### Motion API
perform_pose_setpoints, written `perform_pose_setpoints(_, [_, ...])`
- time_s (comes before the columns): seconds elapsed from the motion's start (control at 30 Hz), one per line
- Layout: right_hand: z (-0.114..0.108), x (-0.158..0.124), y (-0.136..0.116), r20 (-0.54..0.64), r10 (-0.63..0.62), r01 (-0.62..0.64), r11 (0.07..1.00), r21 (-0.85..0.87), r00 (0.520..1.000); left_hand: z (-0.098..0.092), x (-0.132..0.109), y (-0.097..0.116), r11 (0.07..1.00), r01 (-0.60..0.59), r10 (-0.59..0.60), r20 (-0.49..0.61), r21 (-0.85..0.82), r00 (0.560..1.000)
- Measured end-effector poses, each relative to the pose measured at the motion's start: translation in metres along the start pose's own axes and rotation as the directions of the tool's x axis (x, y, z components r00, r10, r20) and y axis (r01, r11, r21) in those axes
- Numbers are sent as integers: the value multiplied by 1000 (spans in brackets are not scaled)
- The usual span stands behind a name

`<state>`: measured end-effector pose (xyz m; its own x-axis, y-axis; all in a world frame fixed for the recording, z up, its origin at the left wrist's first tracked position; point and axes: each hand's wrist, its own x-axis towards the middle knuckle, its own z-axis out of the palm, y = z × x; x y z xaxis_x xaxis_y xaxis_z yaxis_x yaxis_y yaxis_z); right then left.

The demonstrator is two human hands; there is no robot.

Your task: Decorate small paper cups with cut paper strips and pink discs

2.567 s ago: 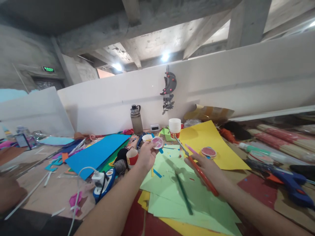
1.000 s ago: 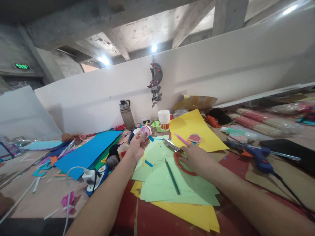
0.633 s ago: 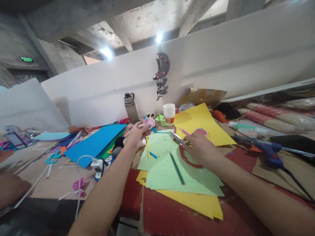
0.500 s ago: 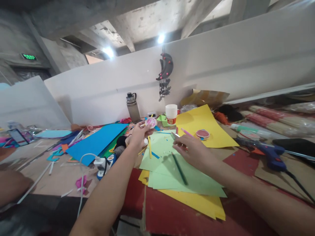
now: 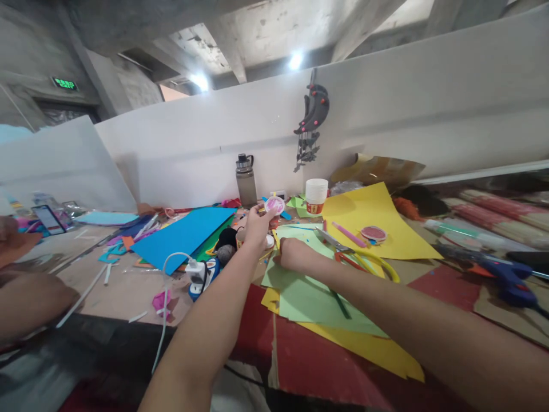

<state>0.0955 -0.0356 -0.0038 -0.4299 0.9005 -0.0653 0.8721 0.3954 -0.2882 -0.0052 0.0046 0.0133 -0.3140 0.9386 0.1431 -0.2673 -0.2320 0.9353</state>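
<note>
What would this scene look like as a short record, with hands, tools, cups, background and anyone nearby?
Left hand: holds a small round piece with a pink face and pale rim
Right hand: over the green paper, beside a yellow strip; whether it grips the strip is hidden
Tools: scissors to the right of that hand; glue gun at far right
Cups: white stack, upright, red near its base
Background: grey bottle standing before a white panel
Nearby: another person's arm at the left edge

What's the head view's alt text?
The left hand holds a round pink-and-white piece; the right hand, over pale green paper, is at a narrow yellow strip. Metal scissors with orange and yellow handles lie nearby.
</note>
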Motion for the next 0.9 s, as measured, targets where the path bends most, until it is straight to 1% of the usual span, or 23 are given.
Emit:
perform_pose_setpoints(0.1, [2, 12, 4, 19, 23, -22, 999, -34, 1000, 1, -1, 1, 1000, 15, -15, -8, 0, 1000])
perform_pose_setpoints(0.2, [3, 22, 8, 22, 63, -63, 998, -11, 998, 2, -2, 2, 1000, 8, -8, 2, 2, 1000])
perform_pose_setpoints(0.37, [-1, 28, 19, -19, 150, -148, 983, 106, 988, 1, 0, 2, 1000, 13, -13, -3, -5, 1000])
perform_pose_setpoints(0.5, [-10, 24, 33, -43, 195, -181, 960, 214, 980, 0, 1, 1, 998, 3, -2, 10, -68, 1000])
perform_pose_setpoints(0.6, [-15, 17, 41, -76, 194, -169, 953, 252, 978, -1, 2, 1, 995, -2, 5, 28, -99, 1000])
perform_pose_setpoints(0.7, [-17, 11, 43, -113, 152, -122, 965, 233, 982, -2, 2, 0, 996, -10, 14, 46, -91, 999])
perform_pose_setpoints(0.83, [-10, 10, 32, -168, 87, -54, 980, 191, 982, 0, 1, -1, 997, -11, 15, 44, -78, 999])
perform_pose_setpoints(0.9, [-4, 14, 23, -167, 72, -39, 980, 193, 983, 1, 1, -2, 997, -20, 22, 37, -70, 999])
